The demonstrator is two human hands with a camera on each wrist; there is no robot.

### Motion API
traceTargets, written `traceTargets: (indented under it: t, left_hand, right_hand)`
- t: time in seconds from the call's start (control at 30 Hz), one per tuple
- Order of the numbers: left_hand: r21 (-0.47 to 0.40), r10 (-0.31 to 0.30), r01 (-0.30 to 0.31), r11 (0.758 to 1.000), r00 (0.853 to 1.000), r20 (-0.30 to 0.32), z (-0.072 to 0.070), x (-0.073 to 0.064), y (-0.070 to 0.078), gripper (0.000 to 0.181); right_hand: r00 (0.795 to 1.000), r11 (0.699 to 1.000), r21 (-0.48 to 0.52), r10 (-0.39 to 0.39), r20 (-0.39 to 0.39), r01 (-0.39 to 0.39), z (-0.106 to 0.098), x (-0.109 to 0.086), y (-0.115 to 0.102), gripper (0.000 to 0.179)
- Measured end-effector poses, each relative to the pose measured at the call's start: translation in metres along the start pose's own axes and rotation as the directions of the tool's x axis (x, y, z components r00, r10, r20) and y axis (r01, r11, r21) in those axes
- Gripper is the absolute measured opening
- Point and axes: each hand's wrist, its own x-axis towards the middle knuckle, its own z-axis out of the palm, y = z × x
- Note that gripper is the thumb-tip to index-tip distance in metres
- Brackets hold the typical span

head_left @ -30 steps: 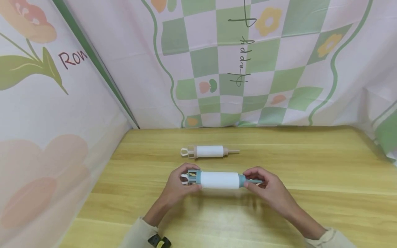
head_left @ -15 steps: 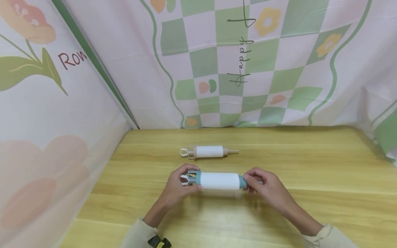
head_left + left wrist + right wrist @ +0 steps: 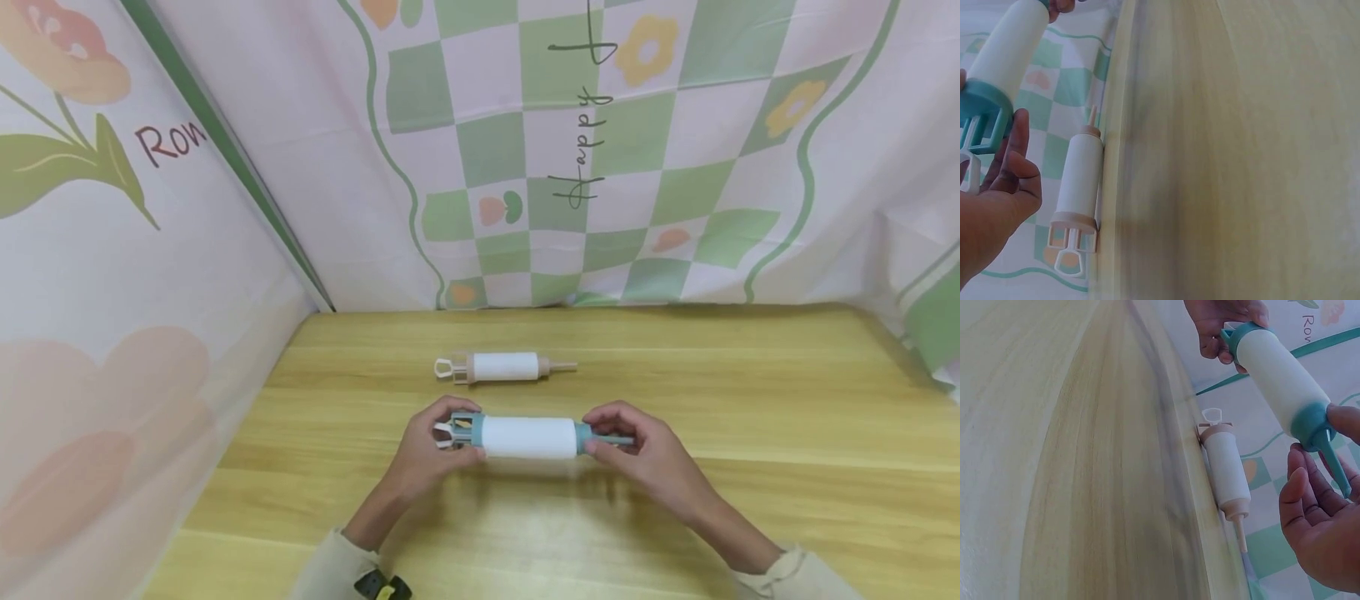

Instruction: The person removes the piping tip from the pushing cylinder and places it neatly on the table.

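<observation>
"So where's the teal-ended bottle [image 3: 528, 437], exactly?"

"Level between the two hands, mid-counter [image 3: 787, 392], and it looks lifted off the surface. The left hand [image 3: 431, 442] holds its nine o'clock end, thumb and fingers curled round the teal collar [image 3: 477, 429]. The right hand [image 3: 656, 454] pinches the three o'clock end, just where the thin spout [image 3: 611, 439] begins."

"Both grips holding, then. What could go wrong?"

"I'd say the right grip is the touchy one: it's mostly fingertips on a narrowing end, so a slip there could let that side drop and tip the bottle. A push toward twelve o'clock could bump the beige-ended bottle [image 3: 506, 367], which lies nearby, roughly parallel."

"And the surface?"

"Pale wood grain, a bit shiny toward six o'clock. It looks smooth, so a dropped bottle might roll."

"The room?"

"Cloth hangs round it: a green-checked curtain [image 3: 491, 154] with 'Happy' lettering at twelve, a flowered curtain [image 3: 187, 267] at ten. Whether the bottle has anything inside, I can't tell."
</observation>
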Motion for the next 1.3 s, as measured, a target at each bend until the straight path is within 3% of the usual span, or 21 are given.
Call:
traceTargets:
  t: [0.1, 0.27, 0.37, 0.7, 1.03, 1.3]
  left_hand:
    - [-0.006, 0.0, 0.0, 1.0, 1.0, -0.001, -0.0003, -0.0002, -0.0006, 0.045]
    - [-0.014, 0.0, 0.0, 1.0, 1.0, -0.004, -0.001, -0.0007, -0.0016, 0.045]
    - [-0.014, 0.001, -0.001, 1.0, 1.0, -0.003, -0.0013, -0.0007, -0.0014, 0.044]
    - [-0.008, 0.004, -0.004, 1.0, 1.0, 0.002, -0.0017, -0.0018, -0.0003, 0.044]
    - [-0.02, -0.014, 0.014, 1.0, 1.0, -0.002, -0.0029, -0.0033, 0.0006, 0.046]
    - [-0.016, -0.021, 0.021, 1.0, 1.0, -0.001, -0.0032, -0.0037, -0.0016, 0.046]
  right_hand:
    - [1.0, 1.0, -0.002, 0.007, -0.009, -0.007, 0.0003, 0.0004, -0.0005, 0.026]
    - [0.993, 0.993, -0.038, 0.107, -0.04, -0.109, -0.0004, 0.0001, -0.0042, 0.026]
    - [0.99, 0.989, -0.072, 0.129, -0.05, -0.132, -0.0006, 0.0001, -0.0058, 0.024]
    - [0.992, 0.992, -0.02, 0.124, -0.021, -0.124, -0.0006, -0.0013, -0.0071, 0.02]
    - [1.0, 1.0, -0.02, 0.005, -0.017, -0.005, 0.0011, -0.003, -0.0019, 0.027]
    - [0.996, 0.994, -0.069, 0.083, -0.03, -0.085, -0.0004, -0.002, -0.0071, 0.029]
